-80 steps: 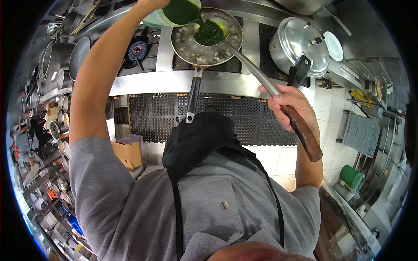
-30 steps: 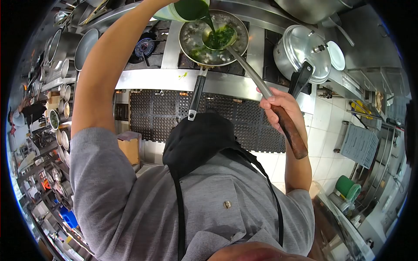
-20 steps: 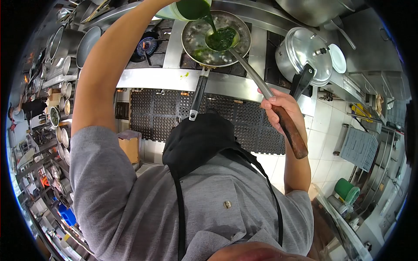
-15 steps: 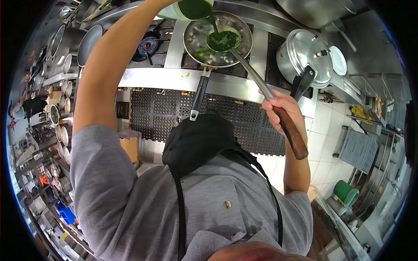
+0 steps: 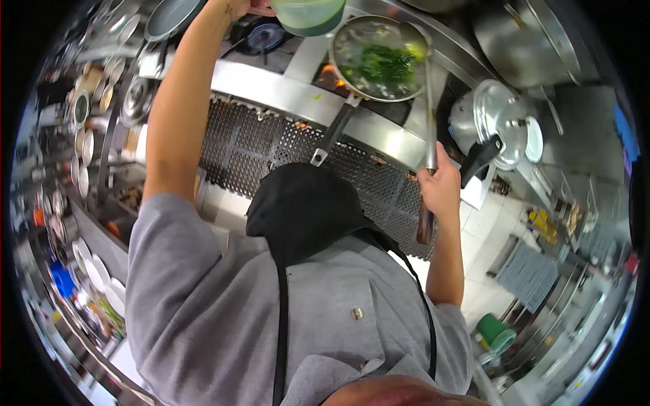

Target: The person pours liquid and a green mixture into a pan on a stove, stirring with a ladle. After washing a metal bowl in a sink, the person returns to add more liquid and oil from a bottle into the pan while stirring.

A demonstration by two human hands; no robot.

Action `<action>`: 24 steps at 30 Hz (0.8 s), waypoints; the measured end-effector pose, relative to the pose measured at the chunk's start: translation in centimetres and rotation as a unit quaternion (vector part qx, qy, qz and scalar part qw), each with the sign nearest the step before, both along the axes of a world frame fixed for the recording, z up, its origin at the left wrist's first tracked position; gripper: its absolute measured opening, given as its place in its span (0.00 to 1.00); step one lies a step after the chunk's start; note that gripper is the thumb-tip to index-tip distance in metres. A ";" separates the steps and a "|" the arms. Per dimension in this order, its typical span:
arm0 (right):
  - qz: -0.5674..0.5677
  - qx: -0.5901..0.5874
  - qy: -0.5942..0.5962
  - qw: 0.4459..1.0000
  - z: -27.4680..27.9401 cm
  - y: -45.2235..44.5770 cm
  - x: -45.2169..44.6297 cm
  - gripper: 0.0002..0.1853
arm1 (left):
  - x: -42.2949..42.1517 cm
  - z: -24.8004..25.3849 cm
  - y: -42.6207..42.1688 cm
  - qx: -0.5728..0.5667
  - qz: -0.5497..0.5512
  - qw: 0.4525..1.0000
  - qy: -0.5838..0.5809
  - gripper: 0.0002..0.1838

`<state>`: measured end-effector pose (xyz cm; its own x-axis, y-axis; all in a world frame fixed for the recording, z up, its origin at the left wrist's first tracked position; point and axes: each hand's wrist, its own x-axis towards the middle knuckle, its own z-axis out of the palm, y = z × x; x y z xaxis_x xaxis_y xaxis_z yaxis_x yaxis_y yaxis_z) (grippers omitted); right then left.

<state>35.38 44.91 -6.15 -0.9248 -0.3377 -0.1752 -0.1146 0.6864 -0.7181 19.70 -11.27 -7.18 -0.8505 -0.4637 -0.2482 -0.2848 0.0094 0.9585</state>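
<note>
My left hand (image 5: 259,7), cut off by the top edge, grips a translucent tub (image 5: 310,15) with green liquid in it, close to the pan's left side. My right hand (image 5: 441,183) is closed around the wooden-ended handle of a long metal ladle (image 5: 430,115). The ladle's bowl is at the right side of a frying pan (image 5: 336,71), blurred. In the pan, a dark green mass (image 5: 387,64) lies amid a pale, bubbling liquid with lumps. The pan's black handle (image 5: 335,130) points toward me, touched by neither hand.
Orange flame (image 5: 330,76) shows beneath the pan on the stove. Another burner (image 5: 265,37) is at its left. A lidded pressure cooker (image 5: 487,125) stands on the right, with a large pot (image 5: 525,44) behind it. A perforated black mat (image 5: 237,142) lies below the stove front.
The tub has come out of its pouring tilt, and the green stream has stopped. The ladle, earlier holding green liquid, has moved to the pan's right side; green now spreads in the pan. My view has rotated.
</note>
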 end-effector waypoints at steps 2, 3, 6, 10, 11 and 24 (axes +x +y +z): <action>0.021 0.179 0.103 0.978 -1.7 -0.5 -0.3 0.33 | 9.9 1.9 0.3 -0.535 -0.192 0.822 0.035 0.14; 0.022 0.145 0.135 0.980 -3.7 -0.2 -0.5 0.33 | 14.2 5.4 2.1 -0.733 -0.214 0.641 0.080 0.09; 0.079 0.019 0.140 0.987 -10.4 1.9 -1.8 0.34 | 24.4 6.2 4.5 -0.046 0.213 0.974 -0.064 0.04; -0.076 -0.162 -0.235 0.955 -8.1 -1.6 0.5 0.18 | 41.1 4.2 3.8 -0.136 0.297 0.944 -0.051 0.17; -0.097 -0.196 -0.270 0.938 -5.9 -3.4 1.8 0.16 | 44.7 4.7 4.6 -0.145 0.353 0.922 -0.066 0.18; -0.131 -0.410 -0.471 0.770 4.4 -1.5 -0.2 0.29 | 88.4 -1.0 16.4 -0.066 0.685 0.725 -0.034 0.23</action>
